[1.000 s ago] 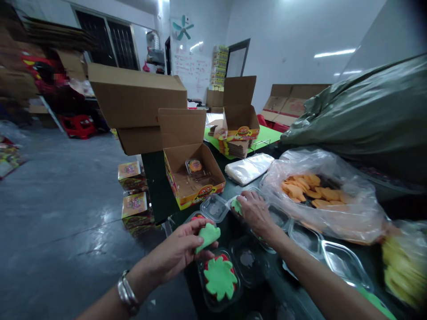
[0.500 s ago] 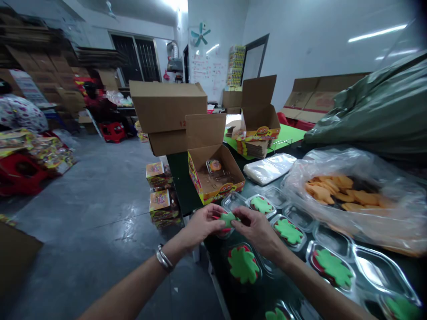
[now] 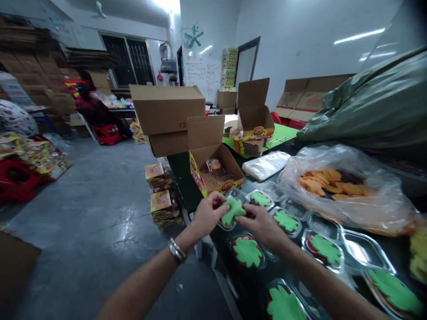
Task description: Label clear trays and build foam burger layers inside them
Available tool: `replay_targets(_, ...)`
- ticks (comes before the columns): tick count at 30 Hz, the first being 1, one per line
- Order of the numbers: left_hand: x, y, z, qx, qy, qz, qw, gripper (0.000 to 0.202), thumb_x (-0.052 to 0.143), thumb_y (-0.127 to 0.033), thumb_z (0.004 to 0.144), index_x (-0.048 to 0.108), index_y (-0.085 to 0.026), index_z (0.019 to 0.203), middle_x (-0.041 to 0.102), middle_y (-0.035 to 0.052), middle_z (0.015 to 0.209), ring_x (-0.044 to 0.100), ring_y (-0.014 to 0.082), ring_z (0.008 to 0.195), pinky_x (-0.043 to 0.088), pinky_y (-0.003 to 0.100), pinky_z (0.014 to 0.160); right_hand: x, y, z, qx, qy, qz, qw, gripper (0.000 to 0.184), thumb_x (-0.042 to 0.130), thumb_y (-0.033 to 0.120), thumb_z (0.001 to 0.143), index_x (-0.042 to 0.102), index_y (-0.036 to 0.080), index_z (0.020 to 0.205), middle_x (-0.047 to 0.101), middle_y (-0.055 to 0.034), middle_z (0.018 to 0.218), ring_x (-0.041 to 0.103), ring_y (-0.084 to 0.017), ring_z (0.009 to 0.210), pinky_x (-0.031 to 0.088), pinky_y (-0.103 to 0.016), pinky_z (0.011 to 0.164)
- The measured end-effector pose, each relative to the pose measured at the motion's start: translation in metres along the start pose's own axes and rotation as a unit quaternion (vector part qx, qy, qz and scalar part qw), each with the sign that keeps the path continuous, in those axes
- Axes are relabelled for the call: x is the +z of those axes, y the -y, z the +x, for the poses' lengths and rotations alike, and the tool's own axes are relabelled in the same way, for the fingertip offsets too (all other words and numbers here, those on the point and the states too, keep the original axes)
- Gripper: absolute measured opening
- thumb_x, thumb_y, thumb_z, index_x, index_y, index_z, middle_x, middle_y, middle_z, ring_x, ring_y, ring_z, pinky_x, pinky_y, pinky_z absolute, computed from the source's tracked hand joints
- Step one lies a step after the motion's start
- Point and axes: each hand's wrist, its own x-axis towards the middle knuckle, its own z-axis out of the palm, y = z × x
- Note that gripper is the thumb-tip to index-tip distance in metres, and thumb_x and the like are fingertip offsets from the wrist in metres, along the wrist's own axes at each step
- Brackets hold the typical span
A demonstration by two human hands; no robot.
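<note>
Between my two hands is a green leaf-shaped piece (image 3: 233,210), spread out above a clear plastic container (image 3: 228,226). My left hand (image 3: 211,214) pinches its left edge, with a silver bangle (image 3: 176,250) on that wrist. My right hand (image 3: 259,222) grips its right edge between thumb and fingers. Just below my right hand, another clear container holds a similar green piece (image 3: 247,251) over something red. Several more containers with green pieces stand to the right, one with a green piece (image 3: 286,221) close to my right wrist.
An open display box (image 3: 216,171) holding a small packaged item (image 3: 214,165) stands behind my hands. A plastic bag (image 3: 353,209) of orange pieces (image 3: 333,183) lies to the right, near a stack of clear bags (image 3: 266,165). Boxes (image 3: 160,201) stand beside the table; a person (image 3: 91,109) sits far left.
The green piece between my hands has been turned and opened out, showing its face more fully. Both hands have shifted slightly up and right in view, as the camera view moved too.
</note>
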Motion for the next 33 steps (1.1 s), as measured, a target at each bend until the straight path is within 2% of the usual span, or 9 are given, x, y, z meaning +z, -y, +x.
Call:
replay_targets(4, -0.013, -0.007, 0.024, 0.041, 0.004, 0.095, 0.995, 0.015, 0.06, -0.023, 0.075, 0.053, -0.017, 0.087, 0.055, -0.0035, 0.073, 0.049, 0.009, 0.06, 0.039, 0.02, 0.055, 0.001, -0.008, 0.023, 0.048, -0.066, 0.015, 0.997, 0.019, 0.061, 0.031, 0.067, 0.05, 0.02, 0.077, 0.059, 0.0029, 0.063, 0.056, -0.016, 0.059, 0.042, -0.026, 0.056)
replay_targets(9, -0.016, 0.013, 0.026, 0.038, 0.049, 0.345, 0.937, 0.009, 0.056, -0.013, 0.076, 0.058, -0.017, 0.084, 0.058, -0.0028, 0.071, 0.051, 0.0115, 0.066, 0.037, 0.022, 0.062, 0.017, -0.034, 0.027, 0.059, -0.075, -0.175, 0.98, 0.017, 0.061, 0.021, 0.072, 0.047, 0.022, 0.08, 0.061, 0.0035, 0.063, 0.056, -0.016, 0.06, 0.036, -0.025, 0.056)
replay_targets(13, -0.016, 0.03, 0.028, 0.014, 0.081, 0.435, 0.897, 0.013, 0.056, -0.013, 0.078, 0.059, -0.018, 0.089, 0.062, 0.0002, 0.079, 0.055, 0.014, 0.071, 0.039, 0.024, 0.066, 0.021, -0.044, 0.026, 0.101, -0.056, -0.288, 0.951, 0.018, 0.065, 0.021, 0.075, 0.049, 0.021, 0.084, 0.062, 0.0005, 0.07, 0.056, -0.017, 0.063, 0.031, -0.025, 0.055)
replay_targets(18, -0.027, 0.04, 0.023, 0.064, 0.059, 0.42, 0.903, 0.007, 0.056, -0.017, 0.082, 0.058, -0.017, 0.089, 0.062, 0.0009, 0.082, 0.055, 0.0141, 0.073, 0.041, 0.024, 0.069, 0.01, -0.043, 0.021, 0.031, -0.042, -0.341, 0.939, 0.009, 0.063, 0.02, 0.08, 0.055, 0.02, 0.085, 0.06, 0.0007, 0.071, 0.055, -0.016, 0.067, 0.034, -0.025, 0.06)
replay_targets(21, -0.031, 0.047, 0.013, 0.079, 0.083, 0.391, 0.913, 0.005, 0.055, -0.017, 0.084, 0.059, -0.018, 0.086, 0.063, 0.0003, 0.082, 0.056, 0.0138, 0.075, 0.042, 0.024, 0.071, 0.011, -0.043, 0.016, -0.043, -0.001, -0.356, 0.934, 0.006, 0.058, 0.013, 0.082, 0.059, 0.019, 0.082, 0.062, -0.0017, 0.082, 0.057, -0.016, 0.077, 0.038, -0.024, 0.068)
replay_targets(24, -0.03, 0.054, 0.007, 0.097, 0.089, 0.409, 0.903, 0.006, 0.055, -0.017, 0.084, 0.061, -0.018, 0.084, 0.065, 0.002, 0.087, 0.057, 0.0155, 0.083, 0.044, 0.026, 0.077, 0.019, -0.043, 0.016, -0.071, 0.042, -0.42, 0.904, 0.014, 0.053, 0.011, 0.085, 0.064, 0.018, 0.089, 0.063, -0.0058, 0.094, 0.057, -0.019, 0.092, 0.039, -0.025, 0.077)
replay_targets(27, -0.029, 0.055, 0.008, 0.117, 0.098, 0.436, 0.887, 0.011, 0.053, -0.019, 0.086, 0.064, -0.018, 0.082, 0.066, 0.0033, 0.085, 0.058, 0.0168, 0.084, 0.045, 0.028, 0.079, 0.024, -0.039, 0.019, -0.071, 0.07, -0.485, 0.869, 0.02, 0.046, 0.014, 0.09, 0.066, 0.017, 0.092, 0.064, -0.0085, 0.096, 0.058, -0.021, 0.095, 0.041, -0.027, 0.077)
replay_targets(30, -0.03, 0.051, 0.011, 0.138, 0.081, 0.426, 0.89, 0.017, 0.049, -0.023, 0.088, 0.066, -0.02, 0.088, 0.069, 0.0047, 0.091, 0.06, 0.0174, 0.087, 0.047, 0.03, 0.082, 0.019, -0.02, 0.005, -0.074, 0.072, -0.497, 0.862, 0.02, 0.045, 0.017, 0.092, 0.065, 0.017, 0.094, 0.065, -0.0088, 0.098, 0.059, -0.021, 0.093, 0.042, -0.028, 0.076)
replay_targets(33, -0.027, 0.05, 0.017, 0.177, 0.074, 0.416, 0.889, 0.026, 0.045, -0.031, 0.089, 0.065, -0.02, 0.102, 0.068, 0.0076, 0.105, 0.059, 0.0205, 0.099, 0.046, 0.036, 0.092, 0.014, 0.011, -0.035, -0.098, 0.054, -0.497, 0.86, 0.017, 0.048, 0.016, 0.089, 0.064, 0.016, 0.095, 0.066, -0.0101, 0.099, 0.06, -0.023, 0.089, 0.043, -0.032, 0.073)
